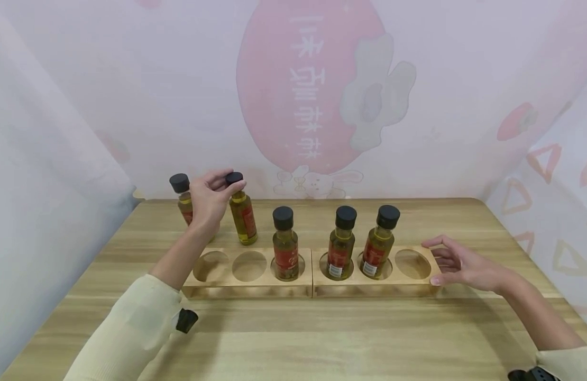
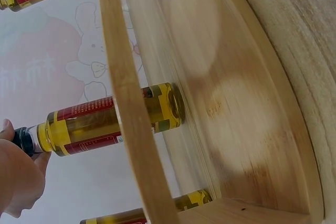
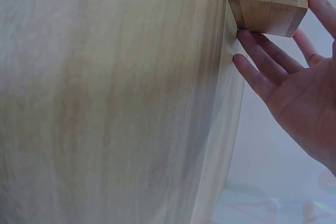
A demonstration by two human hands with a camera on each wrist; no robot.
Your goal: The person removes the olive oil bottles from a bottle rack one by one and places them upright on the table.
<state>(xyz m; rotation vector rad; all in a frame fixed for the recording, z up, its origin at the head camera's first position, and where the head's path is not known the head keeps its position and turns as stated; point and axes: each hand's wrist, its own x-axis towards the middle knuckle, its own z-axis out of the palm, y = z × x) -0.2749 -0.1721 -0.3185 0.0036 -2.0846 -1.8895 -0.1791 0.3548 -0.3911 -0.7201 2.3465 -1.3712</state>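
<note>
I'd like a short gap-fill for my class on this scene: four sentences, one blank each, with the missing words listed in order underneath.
1. The left hand pinches a bottle by its cap, which is coloured ____.
2. The number of bottles standing in the holes of the wooden rack is ____.
3. In the head view, the right hand touches the rack's ____ end.
4. The main colour of the bottles' labels is ____.

Missing words: black; three; right; red.

1. I see a wood-grained table [image 1: 341,338] with rounded far corners.
2. On it, the left bottle rack [image 1: 249,284] and right bottle rack [image 1: 352,284] sit end to end.
3. Behind, two black-capped oil bottles [image 1: 242,219] [image 1: 185,203].
</note>
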